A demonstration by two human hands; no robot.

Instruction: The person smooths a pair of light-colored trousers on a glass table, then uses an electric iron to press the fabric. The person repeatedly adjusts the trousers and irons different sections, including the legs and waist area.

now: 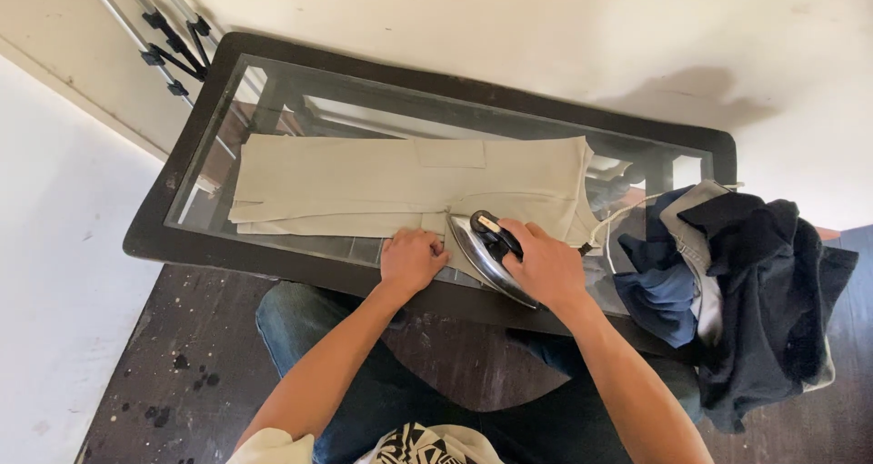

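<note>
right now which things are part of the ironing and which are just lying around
In use:
- iron, gripped by the right hand
- beige trousers, pressed flat by the left hand
- glass table under them

Lying about:
- pile of dark clothes at the table's right end
- metal poles against the wall

Glass-topped table with clothes laid on it

A low table (227,259) with a dark frame and a clear glass top runs slantwise from the left of the frame to the right. A pair of beige trousers (400,186) lies flat across the middle of the glass, stretching from centre-left to just right of centre. At the right end a heap of dark blue and black clothes (746,291) rests on the table and spills over its edge. A pale cord (627,211) crosses the glass between the trousers and the heap.
</note>
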